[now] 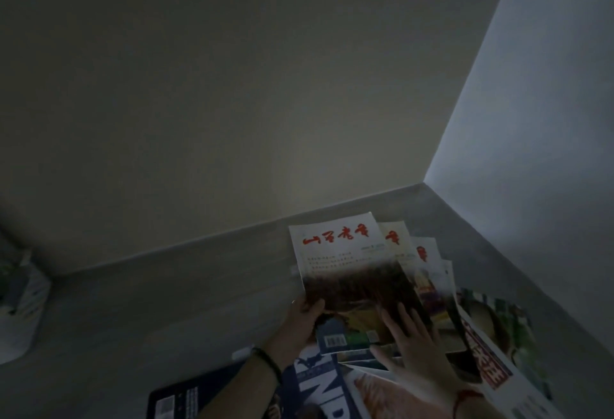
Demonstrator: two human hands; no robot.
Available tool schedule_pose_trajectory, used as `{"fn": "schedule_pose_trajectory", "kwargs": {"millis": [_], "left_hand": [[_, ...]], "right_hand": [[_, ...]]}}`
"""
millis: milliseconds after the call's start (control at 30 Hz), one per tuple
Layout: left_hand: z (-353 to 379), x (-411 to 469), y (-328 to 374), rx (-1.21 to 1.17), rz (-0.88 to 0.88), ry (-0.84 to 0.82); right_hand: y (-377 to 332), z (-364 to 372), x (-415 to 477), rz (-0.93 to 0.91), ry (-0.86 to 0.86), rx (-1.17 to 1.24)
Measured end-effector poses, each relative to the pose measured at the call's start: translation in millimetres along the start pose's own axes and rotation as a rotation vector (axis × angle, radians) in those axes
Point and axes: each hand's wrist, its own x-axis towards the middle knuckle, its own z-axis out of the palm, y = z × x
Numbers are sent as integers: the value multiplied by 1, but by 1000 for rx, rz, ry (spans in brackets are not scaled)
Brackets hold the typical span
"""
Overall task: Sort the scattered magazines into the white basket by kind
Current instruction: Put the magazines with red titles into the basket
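The room is dim. A magazine with red brush lettering on a pale cover (345, 262) lies on top of a fanned pile in the floor corner. My left hand (304, 320) grips its lower left edge, thumb on the cover. My right hand (410, 349) lies flat with fingers spread on its lower right part. Under it, two more magazines with the same red title (397, 239) stick out to the right. A dark blue magazine with big white letters (327, 392) lies below. The white basket is not in view.
A colourful magazine with a red banner (495, 342) lies at the right, near the wall (531, 152). A black magazine (186, 398) lies at the bottom left on the grey floor (166, 302). A white bag (20, 312) stands at the far left.
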Motion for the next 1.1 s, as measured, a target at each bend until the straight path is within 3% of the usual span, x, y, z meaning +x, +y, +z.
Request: {"fn": "schedule_pose_trajectory", "kwargs": {"millis": [200, 367, 433, 533, 767, 900, 1100], "left_hand": [[5, -5, 7, 114, 142, 73], [-32, -31, 26, 83, 359, 28], [-55, -49, 37, 54, 422, 4], [-100, -81, 52, 54, 478, 96], [-233, -184, 83, 75, 575, 365], [-310, -237, 101, 37, 569, 529], [-413, -289, 122, 288, 609, 815]], "right_hand": [[0, -16, 6, 21, -4, 163], [-34, -51, 11, -8, 327, 712], [-56, -69, 14, 29, 357, 864], [-96, -97, 12, -39, 306, 1129], [-264, -109, -17, -404, 293, 958], [-365, -91, -29, -472, 272, 1020], [-486, -81, -31, -570, 350, 822]]}}
